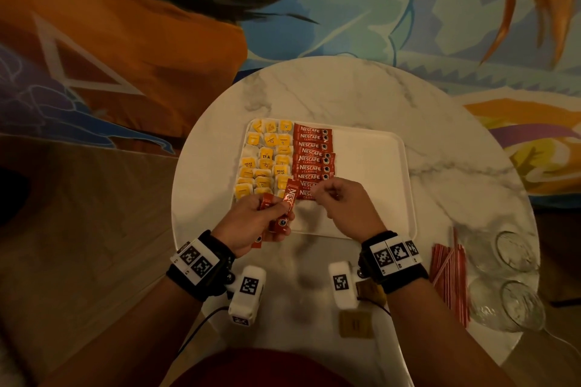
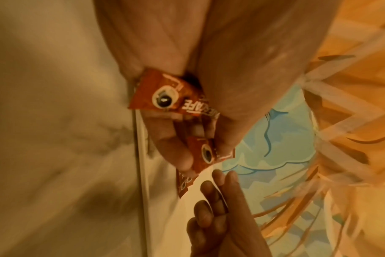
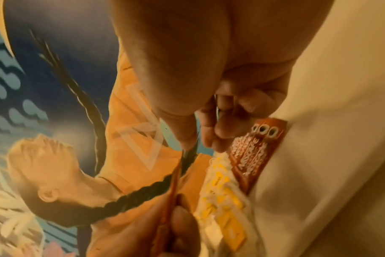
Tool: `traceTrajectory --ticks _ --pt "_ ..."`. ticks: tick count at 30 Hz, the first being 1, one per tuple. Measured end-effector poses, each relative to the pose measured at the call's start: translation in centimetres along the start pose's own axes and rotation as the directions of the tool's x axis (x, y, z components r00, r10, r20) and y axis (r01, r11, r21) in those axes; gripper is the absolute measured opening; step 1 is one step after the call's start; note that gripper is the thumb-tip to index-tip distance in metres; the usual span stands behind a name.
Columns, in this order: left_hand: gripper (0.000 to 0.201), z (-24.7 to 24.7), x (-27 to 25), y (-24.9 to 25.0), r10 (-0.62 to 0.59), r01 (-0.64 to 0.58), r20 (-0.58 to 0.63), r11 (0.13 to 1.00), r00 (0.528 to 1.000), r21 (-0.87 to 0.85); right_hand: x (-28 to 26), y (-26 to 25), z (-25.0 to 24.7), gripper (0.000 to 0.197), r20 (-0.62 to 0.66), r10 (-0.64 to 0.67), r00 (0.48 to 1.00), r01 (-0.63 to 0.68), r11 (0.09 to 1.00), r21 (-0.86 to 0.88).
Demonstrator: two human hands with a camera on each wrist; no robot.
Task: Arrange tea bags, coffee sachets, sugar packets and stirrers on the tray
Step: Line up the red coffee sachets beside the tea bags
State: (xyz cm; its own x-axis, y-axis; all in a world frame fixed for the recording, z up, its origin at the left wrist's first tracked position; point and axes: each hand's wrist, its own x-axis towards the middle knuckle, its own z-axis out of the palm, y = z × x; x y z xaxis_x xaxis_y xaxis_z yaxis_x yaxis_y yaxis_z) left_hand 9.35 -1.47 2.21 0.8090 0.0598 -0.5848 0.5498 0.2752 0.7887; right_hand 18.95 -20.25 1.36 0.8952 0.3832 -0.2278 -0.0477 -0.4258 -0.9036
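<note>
While a few red coffee sachets (image 1: pixel 284 209) are gripped in the curled fingers of the left hand (image 1: pixel 251 223) over the near edge of the white tray (image 1: pixel 371 166), the right hand (image 1: pixel 345 207) is held beside them with fingers loosely bent and nothing grasped. Yellow tea bags (image 1: pixel 264 160) and a column of sachets (image 1: pixel 311 160) are laid on the tray's left half. Red stirrers (image 1: pixel 449 276) are left on the marble table (image 1: pixel 314 88).

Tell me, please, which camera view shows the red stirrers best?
The head view: the red stirrers lie bundled on the marble table, right of the white tray, beside two glasses. Neither wrist view shows them at all.
</note>
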Motion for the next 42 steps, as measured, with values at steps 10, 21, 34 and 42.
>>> traceTrajectory --ticks 10,21,34,42 --pt "0.024 0.4 0.1 -0.3 0.015 -0.024 0.068 0.99 0.998 0.136 -0.9 -0.5 1.4 0.007 0.162 -0.065 0.985 0.044 0.991 0.13" --pt "0.019 0.3 0.2 -0.3 0.052 -0.059 0.044 0.979 0.998 0.193 -1.1 -0.6 1.5 0.008 0.15 -0.041 0.988 0.02 0.99 0.142" --pt "0.011 0.0 0.3 0.1 0.117 -0.112 -0.136 0.993 0.984 0.037 -1.5 0.1 0.4 0.018 0.249 -0.028 0.968 0.016 0.999 0.05" --pt "0.008 -0.1 0.7 -0.5 0.061 -0.052 -0.121 0.996 0.991 0.077 -1.1 0.6 -0.7 0.012 -0.066 0.056 0.996 -0.045 0.987 0.152"
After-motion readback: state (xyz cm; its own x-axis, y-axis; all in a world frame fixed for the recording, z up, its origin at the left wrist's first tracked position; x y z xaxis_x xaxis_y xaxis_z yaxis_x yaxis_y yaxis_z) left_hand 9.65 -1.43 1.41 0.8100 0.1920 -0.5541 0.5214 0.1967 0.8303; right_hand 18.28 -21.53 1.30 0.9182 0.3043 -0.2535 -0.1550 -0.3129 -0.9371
